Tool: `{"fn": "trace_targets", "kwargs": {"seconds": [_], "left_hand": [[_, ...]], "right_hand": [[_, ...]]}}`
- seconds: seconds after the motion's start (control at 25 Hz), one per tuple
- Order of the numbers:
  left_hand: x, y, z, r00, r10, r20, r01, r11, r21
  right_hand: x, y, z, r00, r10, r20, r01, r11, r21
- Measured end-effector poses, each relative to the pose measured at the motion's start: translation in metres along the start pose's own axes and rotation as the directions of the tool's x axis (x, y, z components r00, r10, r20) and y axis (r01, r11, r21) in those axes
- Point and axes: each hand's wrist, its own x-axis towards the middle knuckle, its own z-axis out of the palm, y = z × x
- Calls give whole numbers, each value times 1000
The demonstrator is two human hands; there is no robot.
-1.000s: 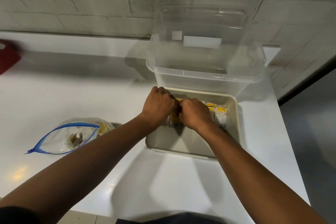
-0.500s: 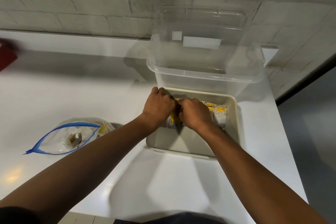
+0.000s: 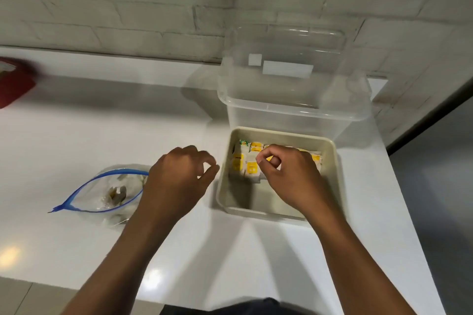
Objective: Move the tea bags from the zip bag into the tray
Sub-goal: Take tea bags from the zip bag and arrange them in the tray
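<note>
at centre of the frame, left hand [image 3: 179, 181] loosely curled, holding nothing, beside tray [image 3: 335, 161]; right hand [image 3: 289, 176] curled over tea bags [image 3: 243, 163] inside, grasp unclear; zip bag [image 3: 102, 192] lower left.

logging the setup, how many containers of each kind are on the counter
zip bag: 1
beige tray: 1
clear plastic bin: 1
red container, partly out of view: 1
total: 4

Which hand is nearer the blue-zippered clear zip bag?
Left. The left hand hovers just right of the zip bag; the right hand is farther right, over the beige tray.
</note>
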Motion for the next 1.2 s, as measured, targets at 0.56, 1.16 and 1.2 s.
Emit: {"fn": "trace_targets", "kwargs": {"seconds": [0.56, 1.16, 1.2], "left_hand": [[-110, -138, -60, 943, -330, -49, 328, 944, -44], [-101, -166, -33, 923, -301, 240, 277, 952, 127], [-100, -168, -32, 922, -306, 240, 285, 951, 119]], "right_hand": [[-38, -180, 103, 904, -326, 276, 217, 907, 361], [-13, -190, 202, 922, -45, 385, 168, 941, -292], [-15, -189, 201, 929, -57, 365, 159, 953, -257]]}}
